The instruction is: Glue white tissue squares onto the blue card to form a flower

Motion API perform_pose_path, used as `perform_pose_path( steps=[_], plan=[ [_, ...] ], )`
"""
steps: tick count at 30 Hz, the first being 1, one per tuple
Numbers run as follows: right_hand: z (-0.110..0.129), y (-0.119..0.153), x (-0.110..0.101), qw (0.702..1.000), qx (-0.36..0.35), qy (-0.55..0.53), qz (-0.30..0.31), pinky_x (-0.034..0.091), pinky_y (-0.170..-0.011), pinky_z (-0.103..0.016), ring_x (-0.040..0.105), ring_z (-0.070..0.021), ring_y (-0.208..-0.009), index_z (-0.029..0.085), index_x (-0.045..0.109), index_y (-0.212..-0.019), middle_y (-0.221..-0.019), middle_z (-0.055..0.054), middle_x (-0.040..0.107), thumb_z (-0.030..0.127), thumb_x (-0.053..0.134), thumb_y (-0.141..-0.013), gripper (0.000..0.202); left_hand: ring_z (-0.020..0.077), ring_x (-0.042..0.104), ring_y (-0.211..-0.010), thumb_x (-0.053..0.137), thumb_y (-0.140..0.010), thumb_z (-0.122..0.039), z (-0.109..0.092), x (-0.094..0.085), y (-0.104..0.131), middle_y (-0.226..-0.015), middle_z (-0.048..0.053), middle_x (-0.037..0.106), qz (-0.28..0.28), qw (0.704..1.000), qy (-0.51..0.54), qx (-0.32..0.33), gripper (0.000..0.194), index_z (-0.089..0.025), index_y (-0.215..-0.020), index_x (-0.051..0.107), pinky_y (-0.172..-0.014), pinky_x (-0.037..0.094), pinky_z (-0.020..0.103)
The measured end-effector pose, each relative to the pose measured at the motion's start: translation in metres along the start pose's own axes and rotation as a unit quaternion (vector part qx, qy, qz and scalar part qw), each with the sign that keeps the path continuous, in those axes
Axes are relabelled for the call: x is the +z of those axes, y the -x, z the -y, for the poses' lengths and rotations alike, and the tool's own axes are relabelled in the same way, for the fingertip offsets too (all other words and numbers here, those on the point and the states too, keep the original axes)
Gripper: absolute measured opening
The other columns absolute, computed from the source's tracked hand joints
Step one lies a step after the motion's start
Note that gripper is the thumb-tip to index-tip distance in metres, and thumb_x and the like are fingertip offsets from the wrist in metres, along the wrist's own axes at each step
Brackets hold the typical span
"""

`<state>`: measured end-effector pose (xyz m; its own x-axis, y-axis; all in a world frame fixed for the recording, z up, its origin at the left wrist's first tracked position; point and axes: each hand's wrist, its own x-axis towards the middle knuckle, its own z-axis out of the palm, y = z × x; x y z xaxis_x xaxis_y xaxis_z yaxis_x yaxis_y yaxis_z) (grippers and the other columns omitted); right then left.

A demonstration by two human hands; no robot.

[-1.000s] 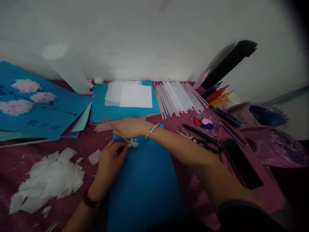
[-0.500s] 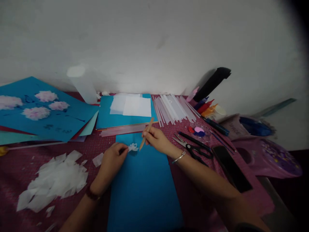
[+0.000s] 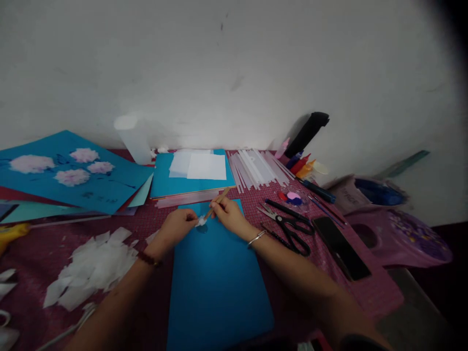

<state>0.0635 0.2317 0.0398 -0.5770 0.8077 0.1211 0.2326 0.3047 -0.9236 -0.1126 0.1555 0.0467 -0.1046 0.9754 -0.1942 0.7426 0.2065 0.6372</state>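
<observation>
Over the upper part of a blue sheet of paper (image 3: 219, 287), my left hand (image 3: 179, 224) pinches a small crumpled piece of white tissue paper (image 3: 201, 222). Closed around a thin wooden stick (image 3: 222, 196), pencil-like in shape, is my right hand (image 3: 230, 217). The stick slants down to the left, and its lower end meets the tissue piece or lies right beside it. Just below the tissue, a small round wet-looking spot (image 3: 203, 228) shows on the sheet. Fingertips of both hands are only a short way apart.
Left lie a heap of white tissue pieces (image 3: 95, 265), a blue picture with pale flowers (image 3: 71, 177) and a yellow glue gun (image 3: 12, 234). Behind are white sheets (image 3: 206, 166) and pale strips (image 3: 256, 168). Scissors (image 3: 292, 229), a phone (image 3: 341, 248) and paint tubes (image 3: 303, 165) are right.
The stick's tip has moved left to the tissue, and my right hand has come closer to my left. The head view has shifted, bringing more of the yellow glue gun in at left.
</observation>
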Motion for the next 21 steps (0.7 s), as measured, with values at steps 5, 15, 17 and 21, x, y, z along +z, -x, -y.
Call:
perform_pose_path(
  steps=[5,15,17,21],
  plan=[
    [0.000,0.005,0.008,1.000,0.015,-0.013,-0.002,0.042,-0.056,-0.023,0.056,-0.0128,-0.057,0.017,0.058,-0.090,-0.065,0.000,0.062,0.026,0.048,-0.090,0.013,0.0151,0.051,-0.059,0.051,-0.069,-0.032,0.000,-0.002,-0.009,-0.059,-0.001,0.057,0.021,1.000,-0.010,0.021,0.018,-0.018,-0.061,0.059,-0.053,0.027,0.025],
    [-0.006,0.009,0.002,0.990,0.059,-0.130,-0.017,0.038,-0.044,-0.019,0.047,-0.0088,-0.046,0.016,0.058,-0.087,-0.062,0.003,0.058,0.024,0.051,-0.086,0.010,0.0147,0.048,-0.057,0.050,-0.060,-0.028,-0.002,-0.006,-0.017,-0.057,-0.001,0.055,0.038,0.999,-0.015,0.032,0.011,-0.018,-0.057,0.054,-0.053,0.028,0.025],
    [-0.008,0.010,0.001,0.988,0.065,-0.136,-0.025,0.036,-0.043,-0.019,0.045,-0.0082,-0.044,0.016,0.058,-0.086,-0.060,0.003,0.057,0.024,0.050,-0.086,0.011,0.0142,0.047,-0.056,0.051,-0.059,-0.029,-0.003,-0.008,-0.018,-0.056,-0.002,0.054,0.045,0.998,-0.003,0.032,0.012,-0.018,-0.055,0.054,-0.051,0.028,0.025],
    [-0.008,0.010,0.004,0.989,0.061,-0.136,-0.010,0.037,-0.043,-0.019,0.047,-0.0082,-0.045,0.015,0.058,-0.086,-0.063,0.002,0.059,0.024,0.050,-0.086,0.012,0.0136,0.046,-0.052,0.053,-0.058,-0.034,-0.008,-0.010,-0.017,-0.052,-0.002,0.053,0.066,0.997,0.024,0.029,0.017,-0.018,-0.053,0.056,-0.048,0.028,0.023]
  ],
)
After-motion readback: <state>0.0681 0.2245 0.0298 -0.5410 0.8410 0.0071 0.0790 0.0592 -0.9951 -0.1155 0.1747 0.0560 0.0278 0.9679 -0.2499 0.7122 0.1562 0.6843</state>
